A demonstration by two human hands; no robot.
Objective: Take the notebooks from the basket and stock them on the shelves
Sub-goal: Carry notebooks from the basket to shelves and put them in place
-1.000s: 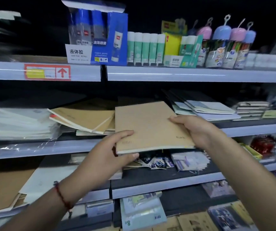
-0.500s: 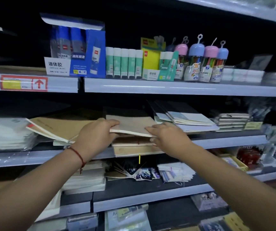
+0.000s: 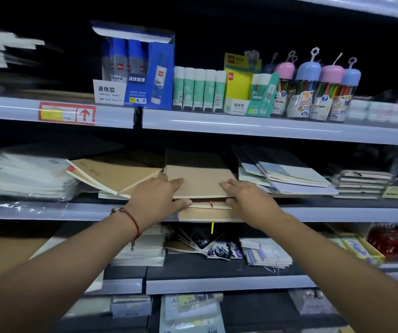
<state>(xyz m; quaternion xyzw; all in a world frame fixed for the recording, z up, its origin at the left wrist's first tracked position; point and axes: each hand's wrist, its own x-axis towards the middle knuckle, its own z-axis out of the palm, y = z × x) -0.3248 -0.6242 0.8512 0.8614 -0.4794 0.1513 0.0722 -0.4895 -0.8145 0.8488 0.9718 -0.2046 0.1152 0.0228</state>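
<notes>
Kraft notebook seated on the middle-shelf stack, both hands at its near edge.

I find the flat brown kraft-paper notebook (image 3: 199, 180) lying on top of the pile of matching brown notebooks (image 3: 207, 213) on the grey middle shelf (image 3: 49, 211), directly ahead of the hands, its long axis running near to far into the shelf. My left hand (image 3: 155, 200) grips the near-left corner, fingers on the cover and thumb beneath. My right hand (image 3: 248, 198) grips the near-right corner likewise. Both sit equally near. I judge the next push goes straight away from me. The basket is out of view.
</notes>
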